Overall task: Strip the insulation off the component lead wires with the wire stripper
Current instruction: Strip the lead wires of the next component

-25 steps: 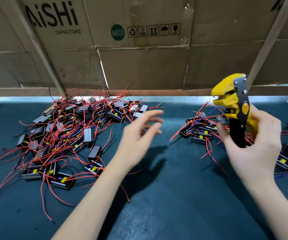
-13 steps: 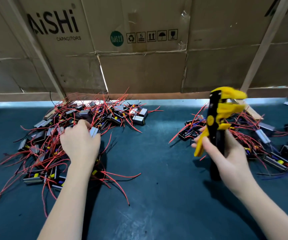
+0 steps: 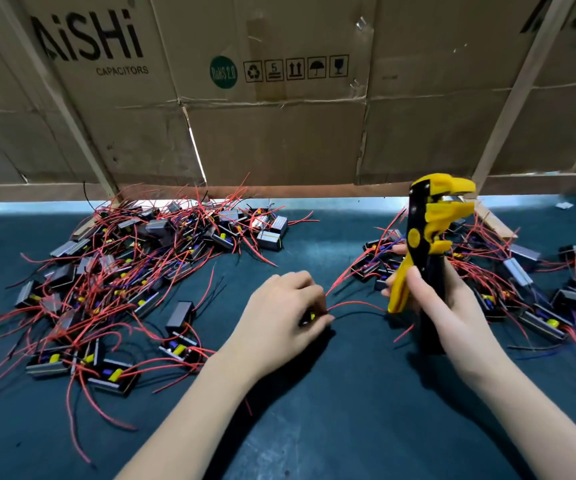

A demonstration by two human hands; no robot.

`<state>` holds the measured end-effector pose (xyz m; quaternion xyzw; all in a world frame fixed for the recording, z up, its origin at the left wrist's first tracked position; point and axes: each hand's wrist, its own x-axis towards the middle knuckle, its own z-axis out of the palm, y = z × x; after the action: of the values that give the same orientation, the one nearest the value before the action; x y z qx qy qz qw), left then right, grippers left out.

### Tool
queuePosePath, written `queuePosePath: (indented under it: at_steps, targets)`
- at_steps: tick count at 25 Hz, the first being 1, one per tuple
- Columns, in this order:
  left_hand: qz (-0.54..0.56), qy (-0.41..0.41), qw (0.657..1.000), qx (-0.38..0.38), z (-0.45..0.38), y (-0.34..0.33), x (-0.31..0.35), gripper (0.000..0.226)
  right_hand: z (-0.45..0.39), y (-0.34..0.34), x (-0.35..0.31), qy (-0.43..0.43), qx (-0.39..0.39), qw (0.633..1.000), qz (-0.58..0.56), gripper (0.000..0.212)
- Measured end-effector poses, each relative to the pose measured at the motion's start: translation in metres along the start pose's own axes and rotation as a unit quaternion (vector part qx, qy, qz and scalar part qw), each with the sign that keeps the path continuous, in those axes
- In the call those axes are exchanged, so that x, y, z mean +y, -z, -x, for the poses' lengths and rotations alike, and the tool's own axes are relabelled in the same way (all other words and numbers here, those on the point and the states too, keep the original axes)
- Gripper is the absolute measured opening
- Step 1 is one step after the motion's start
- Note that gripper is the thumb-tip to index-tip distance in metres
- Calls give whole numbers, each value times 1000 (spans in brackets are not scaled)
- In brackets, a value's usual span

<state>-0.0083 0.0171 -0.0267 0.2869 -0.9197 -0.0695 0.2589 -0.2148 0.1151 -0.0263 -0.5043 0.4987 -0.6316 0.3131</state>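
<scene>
Gripping a small black component [image 3: 309,317] near the middle of the bench [image 3: 348,427], the left hand [image 3: 284,311] curls round it, its red and black lead wires [image 3: 355,306] trailing right. The right hand [image 3: 449,306] holds the yellow-and-black wire stripper [image 3: 428,230] upright by its handles. A component pile [image 3: 134,271] lies toward the far left corner, another pile [image 3: 536,278] toward the right edge.
</scene>
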Motion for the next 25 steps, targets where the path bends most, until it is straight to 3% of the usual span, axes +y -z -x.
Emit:
queuePosePath:
  at_steps: [4,9,11,13,14,17,22,25]
  targets:
    - [37,63,997,14,0,-3,3,27,-3,10,2,-36,-51,994,-91,48]
    - [102,34,990,-90,-3,16,-1,17,-1,6,2,-20,-30,999,25,46]
    - [131,61,989,-38,-4,17,-2,23,-1,5,5,-17,-9,999,45,42]
    - [135,145,977,83,-3,14,-3,7,-3,9,5,-15,18,998,65,33]
    - [106,202,967,111,-3,12,-2,11,-3,10,4,-12,26,996,83,26]
    - [19,309,950,27,0,3,-7,45,-5,14,5,16,34,986,165,16]
    - [228,315,921,-6,-3,1,-4,41,-2,9,-2,53,40,980,186,17]
    - [282,314,906,-21,-3,-1,2,35,-3,10,-3,69,50,978,190,17]
